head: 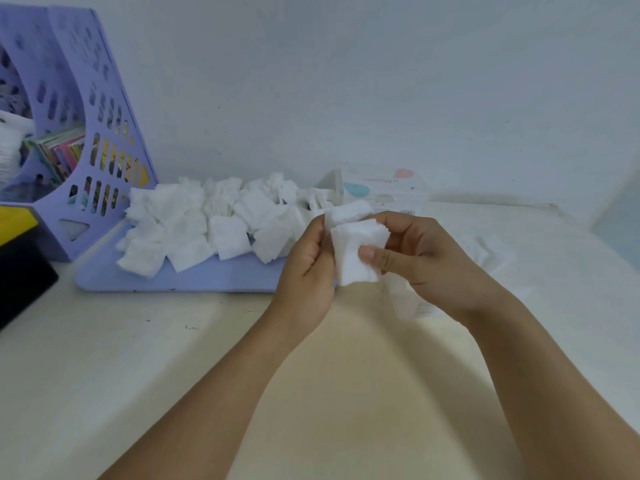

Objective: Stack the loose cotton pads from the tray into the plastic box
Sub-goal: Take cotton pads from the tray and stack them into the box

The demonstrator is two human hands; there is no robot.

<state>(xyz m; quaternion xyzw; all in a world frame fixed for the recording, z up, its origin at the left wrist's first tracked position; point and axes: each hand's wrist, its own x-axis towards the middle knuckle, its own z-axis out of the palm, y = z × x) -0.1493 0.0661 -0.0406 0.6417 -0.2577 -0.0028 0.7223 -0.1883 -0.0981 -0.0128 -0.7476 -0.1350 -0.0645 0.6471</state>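
- Two bare forearms are reaching in from the bottom edge, nearest the camera, and meeting above the cream tabletop (145, 368).
- At the far left, a black and yellow object (17, 251) is sitting at the frame's edge, only partly in view.
- Just behind it, a lilac file rack (104, 133) is standing against the wall, with colourful papers showing through its slots.
- A lilac tray (194, 277) is lying flat beside the rack, its near part bare.
- Loose cotton pads (207, 220) are lying heaped across the tray's far half, overlapping one another at all angles.
- The left hand (308, 268) is curling against the left edge of a small stack of pads (353, 251); its grip is pinching that stack.
- The stack is being held in the air between both hands, in front of the tray's right end, with its edges slightly fanned.
- The right hand (426, 258) is wrapping around the stack from the right, thumb pressing flat on the front pad, so this grip is also grasping the stack.
- Behind the hands, the clear plastic box (384, 190) is standing near the wall, with pink and blue marks on its label; its contents cannot be made out.
- Further right, something white and blurred is lying on the tabletop beyond the right wrist.
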